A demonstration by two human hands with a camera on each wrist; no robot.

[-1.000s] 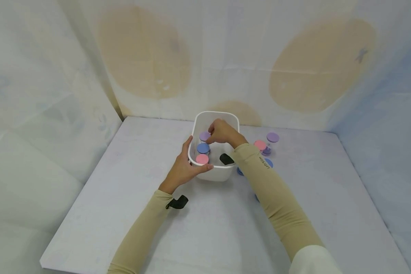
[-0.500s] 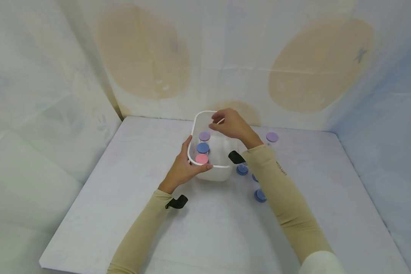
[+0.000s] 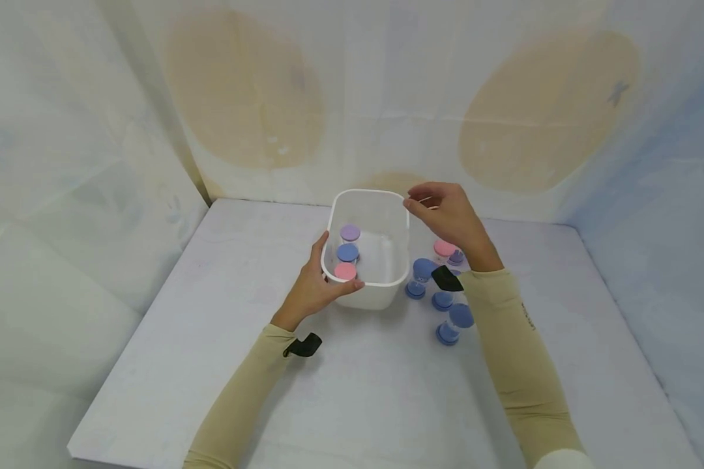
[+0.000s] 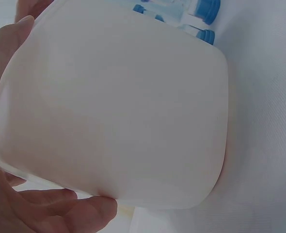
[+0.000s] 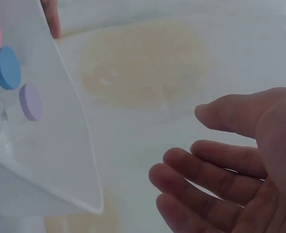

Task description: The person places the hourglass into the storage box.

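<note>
My left hand [image 3: 317,286] grips the white plastic tub's [image 3: 387,215] near rim, steadying it; my right hand [image 3: 448,215] hovers empty, fingers relaxed, above the far corner.

The tub [image 3: 368,286] looks like smooth, milky white plastic. The little caps [image 3: 347,252] inside look like matt plastic. The table [image 3: 211,326] is smooth and dull.

Right forearm hid parts of the blue-capped bottles [image 3: 442,301] below the right hand [image 3: 448,215]. Left wrist view: white tub [image 4: 119,107] filled the frame, left hand [image 4: 51,208] cut off at the edge, tub contents hidden behind its wall.
</note>
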